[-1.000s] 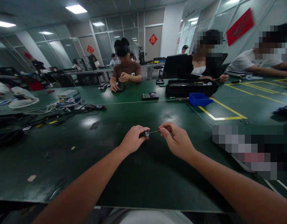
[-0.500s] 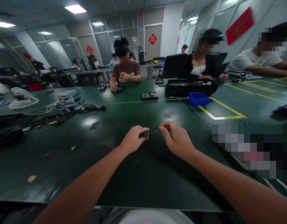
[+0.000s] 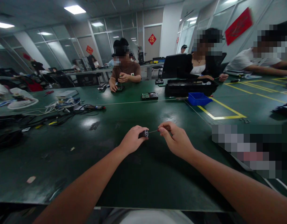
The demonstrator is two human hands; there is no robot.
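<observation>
My left hand [image 3: 133,138] is closed around a small black cylinder [image 3: 143,134] whose round, silvery end faces right. I cannot make out what kind of device it is. Opposite it, my right hand [image 3: 174,137] pinches a screwdriver [image 3: 154,131] by its brownish handle. The thin metal shaft points left, and its tip is at the cylinder's open end. Whether the tip touches something inside is too small to tell. Both hands are just above the green table [image 3: 143,174].
Beyond my hands lie a hard drive [image 3: 149,96], a blue bin [image 3: 199,99] and a long black tray [image 3: 191,88]. Cables [image 3: 68,113] clutter the left. A blurred-out item [image 3: 248,152] is at right. A co-worker [image 3: 126,70] sits opposite, others at right.
The screwdriver has moved a little left, so its tip now reaches the cylinder's end; before, a small gap separated them. My left hand has hardly moved.
</observation>
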